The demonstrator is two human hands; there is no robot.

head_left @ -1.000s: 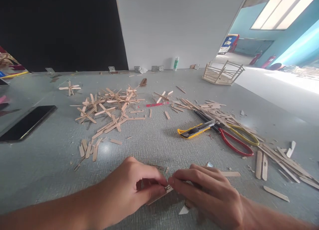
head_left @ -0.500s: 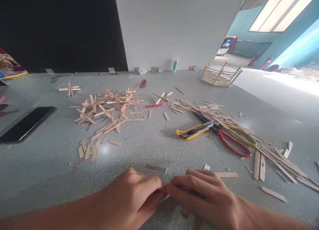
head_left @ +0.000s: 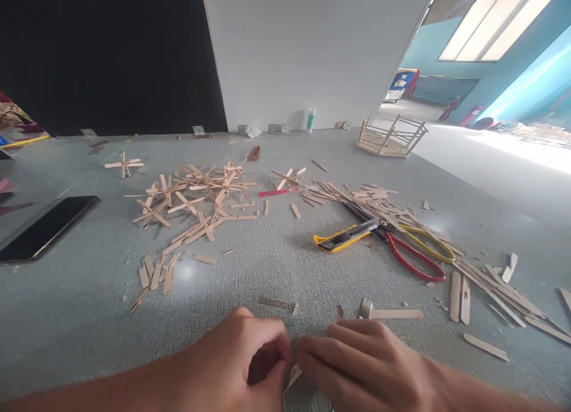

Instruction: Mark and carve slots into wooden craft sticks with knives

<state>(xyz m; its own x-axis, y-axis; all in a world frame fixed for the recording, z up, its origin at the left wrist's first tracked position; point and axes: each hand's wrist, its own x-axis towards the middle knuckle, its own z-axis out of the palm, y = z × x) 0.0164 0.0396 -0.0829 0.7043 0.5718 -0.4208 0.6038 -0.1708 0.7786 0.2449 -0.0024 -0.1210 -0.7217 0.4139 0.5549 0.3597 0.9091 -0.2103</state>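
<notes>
At the near edge, my left hand (head_left: 250, 358) is curled, thumb and fingers pinching a short wooden craft stick (head_left: 293, 377). My right hand (head_left: 372, 361) lies close beside it, palm down, fingers bent and pressed together. Its fingertips are by the stick's other side, and what they grip is hidden beneath them. A small silver metal piece (head_left: 365, 308) pokes out beyond the right knuckles; I cannot tell whether that hand holds it. Next to it a loose craft stick (head_left: 399, 314) lies flat on the grey table.
A yellow box cutter (head_left: 345, 236) rests against scissors (head_left: 419, 254) with red and yellow handles. Crossed-stick pieces (head_left: 196, 192) are heaped at left-centre. More sticks (head_left: 504, 287) lie right. A phone (head_left: 49, 227), a glue bottle (head_left: 311, 120) and a stick frame (head_left: 392, 138) stand farther out.
My hands have drawn slightly apart at the fingertips, and the left hand's curl has opened into a rounder loop. More of the silver piece shows. The whole view has shifted slightly.
</notes>
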